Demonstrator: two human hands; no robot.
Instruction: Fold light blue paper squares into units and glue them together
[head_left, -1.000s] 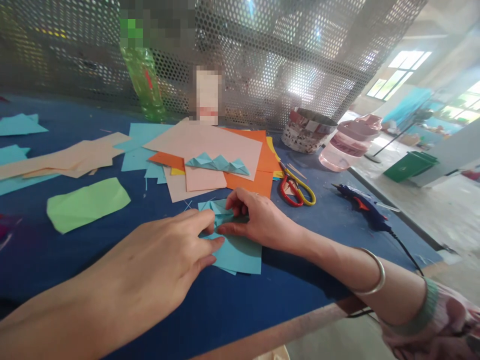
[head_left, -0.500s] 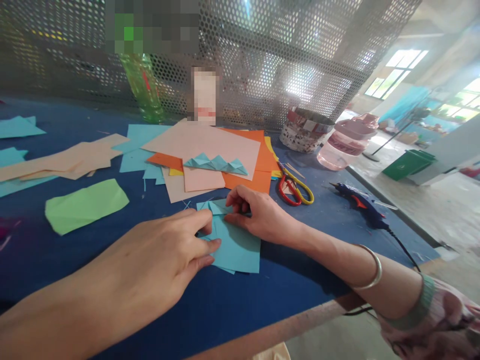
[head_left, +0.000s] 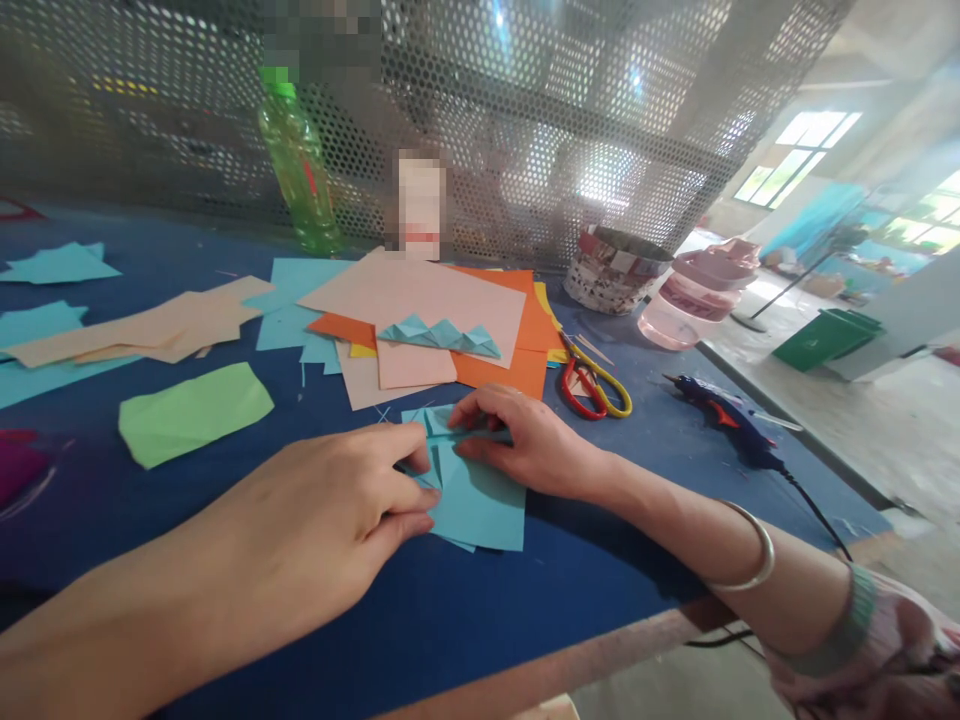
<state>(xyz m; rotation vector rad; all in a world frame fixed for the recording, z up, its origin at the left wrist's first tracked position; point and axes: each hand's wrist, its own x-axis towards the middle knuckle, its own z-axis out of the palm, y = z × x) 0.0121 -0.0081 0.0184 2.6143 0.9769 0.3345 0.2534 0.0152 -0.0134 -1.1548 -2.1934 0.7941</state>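
1. Okay, head view, the only one we've got: your light-blue folded paper (head_left: 472, 500) lies flat on the dark-blue tabletop (head_left: 450, 620), right in front of you.
2. Your right hand (head_left: 525, 445) is narrow, curled over the top fold and pinching it between fingers and thumb.
3. Your left hand (head_left: 300, 510) is narrow too, its fingertips (head_left: 424, 470) on the paper's left side. You can't tell from here whether it's truly gripping, since the thumb is hidden.
4. Watch that pinch! Uneven pressure from either hand could skew the crease or let the layers slip apart.
5. Careful with your right forearm: the silver bangle (head_left: 750, 550) sits close to the blue hot-glue gun (head_left: 720, 420), and a wide swing could snag its black cord (head_left: 814, 515).
6. Just ahead, the orange paper sheet (head_left: 495, 372) and pale-pink paper sheet (head_left: 450, 300) overhang each other loosely, so a careless knuckle could shift them and the teal folded strip (head_left: 439, 338).
7. Room check: there's bare table between the paper and the near brown edge (head_left: 570, 655), and the red-and-yellow scissors (head_left: 592, 390) sit just past your right fingers.
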